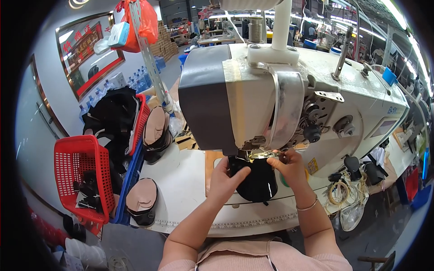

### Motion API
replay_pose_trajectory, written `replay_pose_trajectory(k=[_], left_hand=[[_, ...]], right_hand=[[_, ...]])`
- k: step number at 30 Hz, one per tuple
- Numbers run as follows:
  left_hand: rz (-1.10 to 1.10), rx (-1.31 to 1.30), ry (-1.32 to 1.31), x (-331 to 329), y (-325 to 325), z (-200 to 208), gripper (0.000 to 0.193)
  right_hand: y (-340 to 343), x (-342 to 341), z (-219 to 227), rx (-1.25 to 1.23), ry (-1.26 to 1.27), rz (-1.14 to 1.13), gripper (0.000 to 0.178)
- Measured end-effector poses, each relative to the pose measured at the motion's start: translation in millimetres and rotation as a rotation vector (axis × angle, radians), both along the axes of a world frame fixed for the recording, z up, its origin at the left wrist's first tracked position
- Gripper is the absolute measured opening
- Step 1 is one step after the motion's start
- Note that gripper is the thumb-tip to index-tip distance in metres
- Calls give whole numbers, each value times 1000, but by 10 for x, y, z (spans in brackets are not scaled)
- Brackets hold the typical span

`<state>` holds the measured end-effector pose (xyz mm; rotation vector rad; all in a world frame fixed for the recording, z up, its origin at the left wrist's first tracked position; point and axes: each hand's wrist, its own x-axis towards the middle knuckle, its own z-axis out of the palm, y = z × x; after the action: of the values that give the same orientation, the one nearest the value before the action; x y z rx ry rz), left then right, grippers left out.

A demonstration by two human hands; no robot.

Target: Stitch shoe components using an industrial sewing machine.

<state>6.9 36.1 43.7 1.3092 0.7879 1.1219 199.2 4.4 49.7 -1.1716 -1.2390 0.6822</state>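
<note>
A rounded, glossy black workpiece lies under the needle area of a large white and grey sewing machine. My left hand grips its left side, thumb on top and fingers partly hidden beyond the edge. On the other side, my right hand holds the workpiece near the metal presser foot, its thumb pointing inward and its fingers mostly hidden behind. Both hands are close to the needle area. The workpiece's exact kind cannot be made out.
Stacks of black pieces with beige tops stand left on the white worktable. Beyond them are a red basket and a heap of black material. Coiled tape and black pouches lie to the right.
</note>
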Motion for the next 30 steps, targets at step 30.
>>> replay_pose_trajectory(k=[30], left_hand=[[-249, -46, 71, -167, 465, 228, 38]], right_hand=[[-107, -269, 243, 605, -1184, -224, 32]])
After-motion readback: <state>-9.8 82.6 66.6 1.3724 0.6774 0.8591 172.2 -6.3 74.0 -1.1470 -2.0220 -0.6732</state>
